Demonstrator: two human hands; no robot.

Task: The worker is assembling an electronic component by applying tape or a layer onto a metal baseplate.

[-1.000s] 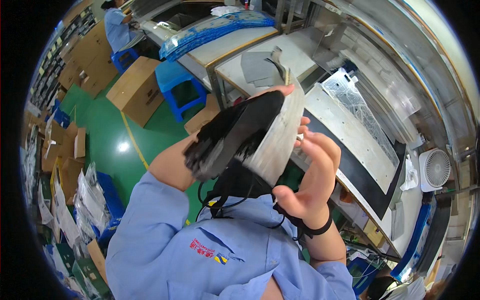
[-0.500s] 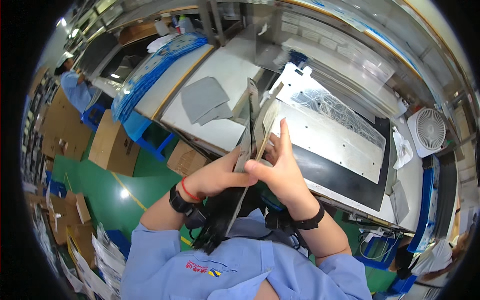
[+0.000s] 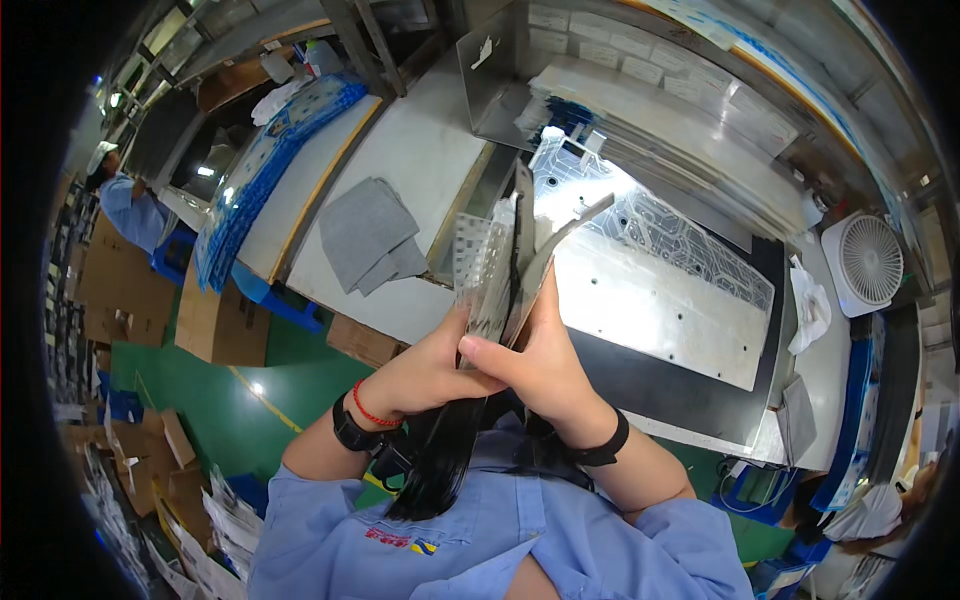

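A stack of thin, flexible sheets (image 3: 495,300) stands on edge between my two hands, in front of my chest. Its left face is a see-through film with a printed pattern; toward the right a darker sheet curls away at the top. My left hand (image 3: 435,368) is closed round the left side of the stack. My right hand (image 3: 540,365) grips the other side, its thumb across the near edge. Beyond the hands lies a silver plate (image 3: 650,330) with small holes, partly covered by a clear film with line tracks (image 3: 690,250).
A black mat (image 3: 640,380) lies under the plate on the worktable. Grey cloths (image 3: 370,235) are left of the stack, and a white fan (image 3: 862,262) stands at the right. Blue-wrapped sheets (image 3: 270,165) and cardboard boxes (image 3: 225,315) are at left. Another person (image 3: 130,205) works far left.
The stack is turned so that its patterned left face shows more, and its sheets fan apart at the top. My right fingers, raised before, are now behind the stack. The view has shifted slightly.
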